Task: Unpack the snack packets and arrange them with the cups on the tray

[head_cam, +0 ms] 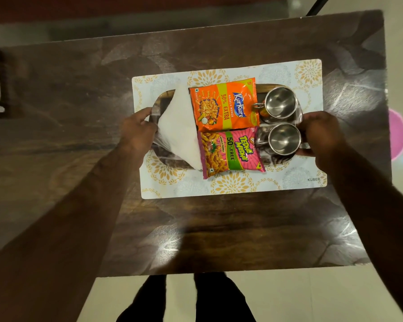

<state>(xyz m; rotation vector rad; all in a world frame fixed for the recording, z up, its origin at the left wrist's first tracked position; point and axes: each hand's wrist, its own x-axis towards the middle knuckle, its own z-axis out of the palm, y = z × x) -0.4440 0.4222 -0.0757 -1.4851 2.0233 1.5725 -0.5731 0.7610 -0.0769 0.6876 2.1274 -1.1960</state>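
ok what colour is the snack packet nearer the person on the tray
Pink, with a green band and yellow lettering: the pink Tedhe Medhe snack packet, clearest in the head view.

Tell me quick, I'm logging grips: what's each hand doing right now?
Left hand: closed on the left end of the tray, beside the white napkin.
Right hand: closed on the tray's right end, by the steel cups.

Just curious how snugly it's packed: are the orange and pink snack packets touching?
Touching. In the head view the orange packet's lower edge overlaps the pink packet's top edge, no gap.
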